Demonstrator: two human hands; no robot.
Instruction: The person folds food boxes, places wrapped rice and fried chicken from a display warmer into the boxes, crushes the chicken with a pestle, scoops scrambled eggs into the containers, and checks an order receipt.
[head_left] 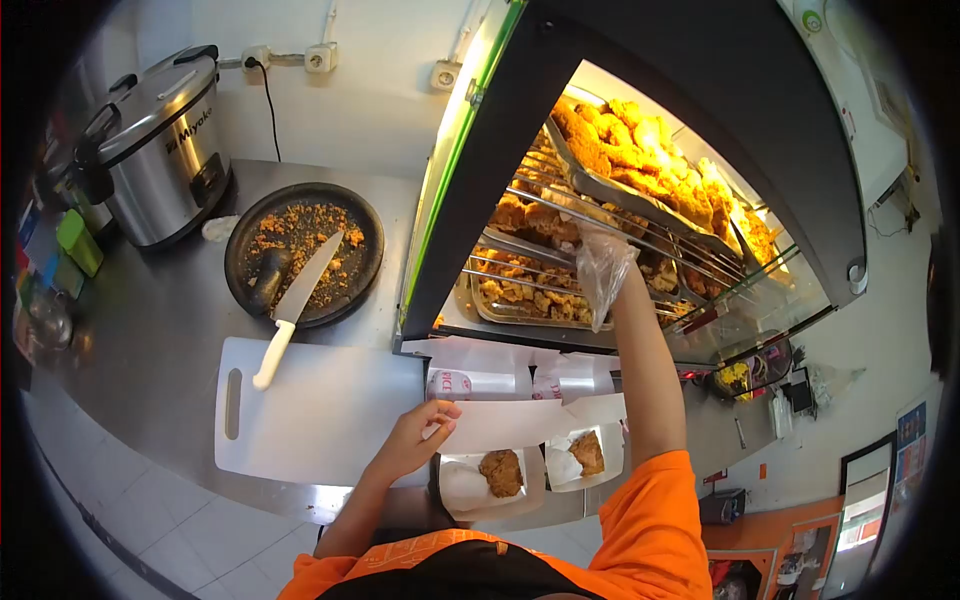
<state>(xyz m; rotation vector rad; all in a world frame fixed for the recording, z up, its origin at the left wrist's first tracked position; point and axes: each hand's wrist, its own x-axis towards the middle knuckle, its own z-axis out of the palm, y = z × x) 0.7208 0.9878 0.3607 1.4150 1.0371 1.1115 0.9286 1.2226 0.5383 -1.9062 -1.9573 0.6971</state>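
My right hand (604, 265), in a clear plastic glove, reaches into the lit display warmer (500, 120) at its middle wire rack. Its fingers are hidden by the rails and the crinkled plastic, so what they hold does not show. Fried chicken (625, 140) fills a tray on the upper level, with more pieces on the levels below. My bare left hand (415, 440) has curled fingers at the left edge of a paper box's raised lid (500, 422). That box holds a piece of fried chicken (502, 472) beside white paper. A second open box on its right holds another piece (587, 453).
A white cutting board (320, 410) lies left of the boxes. A knife (300, 290) rests across a dark stone mortar (370, 240) with orange crumbs and a pestle. Behind stands a steel rice cooker (170, 150). Printed white packages (480, 383) sit under the warmer's front edge.
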